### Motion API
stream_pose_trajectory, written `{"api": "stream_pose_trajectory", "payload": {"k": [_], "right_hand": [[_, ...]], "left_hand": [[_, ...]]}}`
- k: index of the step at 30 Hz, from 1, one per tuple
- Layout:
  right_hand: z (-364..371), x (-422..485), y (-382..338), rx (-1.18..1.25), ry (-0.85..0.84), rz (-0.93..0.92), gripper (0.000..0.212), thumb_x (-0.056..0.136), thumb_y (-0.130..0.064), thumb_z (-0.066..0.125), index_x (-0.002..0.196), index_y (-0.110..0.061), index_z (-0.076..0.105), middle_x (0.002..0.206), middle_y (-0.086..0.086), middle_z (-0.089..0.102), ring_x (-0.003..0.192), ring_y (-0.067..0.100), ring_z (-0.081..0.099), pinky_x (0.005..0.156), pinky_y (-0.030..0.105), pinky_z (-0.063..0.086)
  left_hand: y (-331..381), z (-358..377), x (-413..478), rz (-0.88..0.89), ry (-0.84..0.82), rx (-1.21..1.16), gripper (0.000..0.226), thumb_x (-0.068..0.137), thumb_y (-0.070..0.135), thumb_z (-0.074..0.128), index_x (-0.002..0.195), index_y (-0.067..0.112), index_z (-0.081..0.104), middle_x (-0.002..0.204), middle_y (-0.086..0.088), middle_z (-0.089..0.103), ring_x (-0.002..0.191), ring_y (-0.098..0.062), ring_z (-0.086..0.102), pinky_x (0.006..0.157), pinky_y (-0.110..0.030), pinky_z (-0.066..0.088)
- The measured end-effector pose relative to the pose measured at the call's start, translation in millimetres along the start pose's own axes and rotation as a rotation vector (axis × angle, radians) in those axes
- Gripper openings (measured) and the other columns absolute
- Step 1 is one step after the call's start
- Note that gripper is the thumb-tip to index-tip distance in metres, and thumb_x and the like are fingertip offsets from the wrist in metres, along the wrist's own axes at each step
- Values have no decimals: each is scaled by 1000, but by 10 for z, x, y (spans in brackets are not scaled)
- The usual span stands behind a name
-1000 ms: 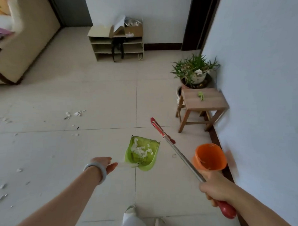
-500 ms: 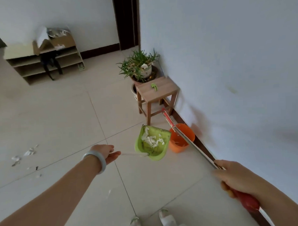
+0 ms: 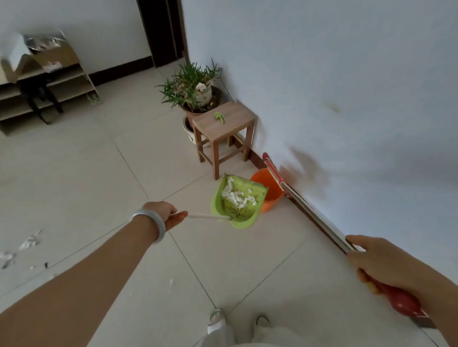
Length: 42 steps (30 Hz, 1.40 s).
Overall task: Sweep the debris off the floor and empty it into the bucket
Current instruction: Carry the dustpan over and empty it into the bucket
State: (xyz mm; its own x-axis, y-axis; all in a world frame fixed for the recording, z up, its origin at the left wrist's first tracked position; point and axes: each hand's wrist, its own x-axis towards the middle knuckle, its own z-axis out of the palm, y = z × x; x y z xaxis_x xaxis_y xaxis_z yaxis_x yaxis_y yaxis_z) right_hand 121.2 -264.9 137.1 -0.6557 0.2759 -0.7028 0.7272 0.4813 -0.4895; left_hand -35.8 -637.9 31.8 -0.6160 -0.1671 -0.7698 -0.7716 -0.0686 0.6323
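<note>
Orange bucket (image 3: 269, 197) — on the tiled floor (image 3: 91, 179) at the foot of the white wall (image 3: 350, 89), part hidden behind the dustpan. Green dustpan (image 3: 237, 201) — raised off the floor just beside the bucket on its near-left side, its open edge overlapping the bucket's rim; white scraps (image 3: 238, 195) lie in its tray. Left hand (image 3: 164, 215) — closed around the end of the dustpan's thin white handle, a pale bangle (image 3: 151, 224) on the wrist. Right hand (image 3: 378, 264) — wrapped tight around the broom (image 3: 302, 201) where the metal shaft meets the red grip; the shaft runs along the wall and its red head sits over the far side of the bucket. Wooden stool (image 3: 224, 123) — just beyond the bucket, against the wall, with a small green item (image 3: 219, 117) on top. Potted plant (image 3: 192, 88) — behind the stool. Low shelf (image 3: 35, 92) — well beyond and left of the bucket. Loose debris (image 3: 18, 250) — on the floor well left of the bucket.
</note>
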Motion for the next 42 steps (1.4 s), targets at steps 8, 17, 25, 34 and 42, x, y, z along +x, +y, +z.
{"api": "stream_pose_trajectory", "payload": {"k": [8,17,25,34,42], "right_hand": [[273,223,-113,-154,-166,-79,52,92,-9,49,143,-20,43,59,11,54,35,14,45,36,16,37],[1257,871,-321,-253,-357,-95,35,89,-1,49,124,-3,56,60,12,55,39,14,46,39,17,40],[2190,1343,-572,-278,-315,-14,11,88,1,45,86,-1,56,59,12,52,30,12,46,35,14,36],[2951,2197,-775,-461,-110,50,29,82,-8,50,110,-4,58,82,15,62,69,27,60,55,27,48],[4027,1553,-531,-626,-243,76,40,83,-3,44,122,-2,51,94,17,64,64,24,59,43,22,45]], "left_hand": [[-779,-580,-306,-62,152,-139,9,91,-5,49,83,0,50,52,-10,67,40,-12,66,49,-24,59],[-1819,-1375,-687,-195,384,-238,14,95,1,48,106,-7,50,80,-22,62,38,-13,65,37,-20,52],[-2611,-2303,-975,-299,522,-403,15,96,-5,44,84,-1,52,77,-21,55,30,-15,60,32,-22,50],[-3405,-3170,-725,-409,578,-457,22,96,-11,36,91,1,54,56,-14,62,28,-16,59,30,-21,48],[-3652,-3508,-526,-450,579,-408,36,93,-15,41,126,-3,49,73,-14,56,30,-12,59,33,-21,50]]}}
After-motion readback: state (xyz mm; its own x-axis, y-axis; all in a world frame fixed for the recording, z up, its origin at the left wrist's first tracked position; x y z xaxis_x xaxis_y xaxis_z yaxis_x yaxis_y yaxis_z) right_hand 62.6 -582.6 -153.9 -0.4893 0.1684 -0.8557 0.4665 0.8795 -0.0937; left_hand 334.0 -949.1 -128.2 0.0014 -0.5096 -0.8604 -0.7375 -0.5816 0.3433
